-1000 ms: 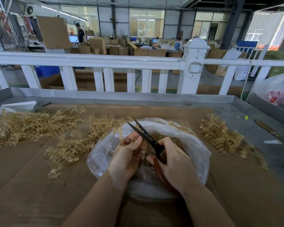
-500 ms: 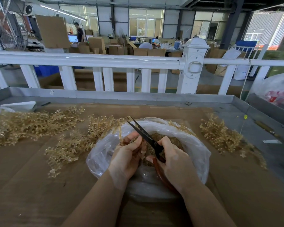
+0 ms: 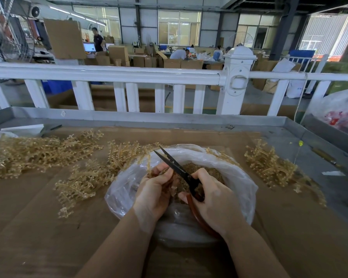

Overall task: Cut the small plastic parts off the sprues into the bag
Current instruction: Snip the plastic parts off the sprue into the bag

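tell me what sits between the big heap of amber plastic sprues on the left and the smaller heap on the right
In the head view, the clear plastic bag of cut parts lies between the left sprue heap and the right sprue heap, with both hands and the black scissors over it.

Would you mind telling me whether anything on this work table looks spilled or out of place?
Nothing stands out. The sprues lie in loose heaps on the cardboard, the cut parts sit inside the bag, and both hands work over it.
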{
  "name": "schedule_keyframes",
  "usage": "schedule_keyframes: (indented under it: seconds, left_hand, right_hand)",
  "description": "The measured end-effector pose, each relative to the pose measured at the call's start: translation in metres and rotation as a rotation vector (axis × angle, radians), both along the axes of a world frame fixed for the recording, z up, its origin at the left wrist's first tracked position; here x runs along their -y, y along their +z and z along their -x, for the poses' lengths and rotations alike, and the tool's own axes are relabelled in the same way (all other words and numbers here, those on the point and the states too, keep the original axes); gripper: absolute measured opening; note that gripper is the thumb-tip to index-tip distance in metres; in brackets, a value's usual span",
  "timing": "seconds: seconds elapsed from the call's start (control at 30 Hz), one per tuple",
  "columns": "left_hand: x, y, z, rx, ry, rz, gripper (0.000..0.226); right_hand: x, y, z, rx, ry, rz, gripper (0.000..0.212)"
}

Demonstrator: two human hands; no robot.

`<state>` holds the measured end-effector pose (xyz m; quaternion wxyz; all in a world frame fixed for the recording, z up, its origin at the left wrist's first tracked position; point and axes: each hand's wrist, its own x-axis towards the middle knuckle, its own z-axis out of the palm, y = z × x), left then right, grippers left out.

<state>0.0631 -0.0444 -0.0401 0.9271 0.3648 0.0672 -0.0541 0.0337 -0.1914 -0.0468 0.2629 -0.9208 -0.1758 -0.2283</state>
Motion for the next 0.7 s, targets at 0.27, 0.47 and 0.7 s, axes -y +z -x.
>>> schedule_keyframes:
  seconds: [0.27, 0.47, 0.7]
  left_hand:
    - [0.0025, 0.0023, 0.0016, -0.042, 0.110, -0.063, 0.022]
    - [0.0031, 0.0030, 0.0016, -0.052, 0.125, -0.105, 0.021]
    - [0.0026, 0.0037, 0.0007, -0.062, 0.116, -0.071, 0.021]
  right_hand:
    - [0.0014, -0.0014, -0.0015, -0.033, 0.022, -0.003, 0.037]
    - [0.0014, -0.0023, -0.0030, -0.039, 0.024, -0.012, 0.037]
    - [0.0002, -0.0014, -0.0025, -0.021, 0.011, -0.007, 0.034]
